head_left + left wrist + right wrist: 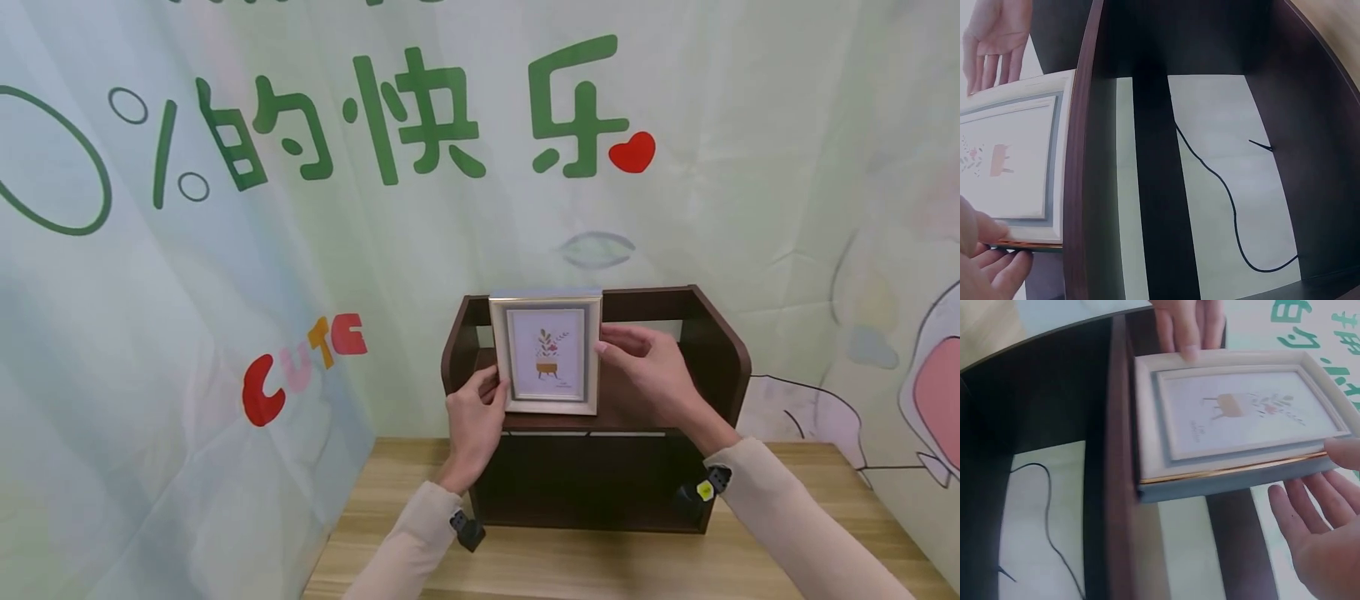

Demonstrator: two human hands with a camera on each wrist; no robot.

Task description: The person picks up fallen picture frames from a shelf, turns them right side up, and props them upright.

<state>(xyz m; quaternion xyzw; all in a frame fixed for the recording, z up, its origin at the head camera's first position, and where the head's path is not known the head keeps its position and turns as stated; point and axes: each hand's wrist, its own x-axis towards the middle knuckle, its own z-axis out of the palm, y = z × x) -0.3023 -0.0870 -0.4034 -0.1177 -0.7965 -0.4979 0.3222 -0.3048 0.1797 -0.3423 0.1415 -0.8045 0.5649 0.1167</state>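
Note:
A picture frame (546,406) with a pale gold border stands upright at the front of the dark brown shelf's (675,527) upper board. Behind its glass is a print (547,350) of a potted plant. My left hand (476,417) pinches the frame's lower left edge, its thumb at the front. At the right edge is my right hand (647,367), thumb against the border and fingers reaching behind. In the right wrist view, the right-hand fingers (1313,509) lie past the frame's grey side (1235,482). The frame's back is hidden.
The shelf stands on a wood-grain table (570,567) against a printed curtain (420,250). Below the upper board is an open lower compartment (585,479). A thin black cord (1233,206) shows through the shelf's open back. Small black devices sit at both cuffs.

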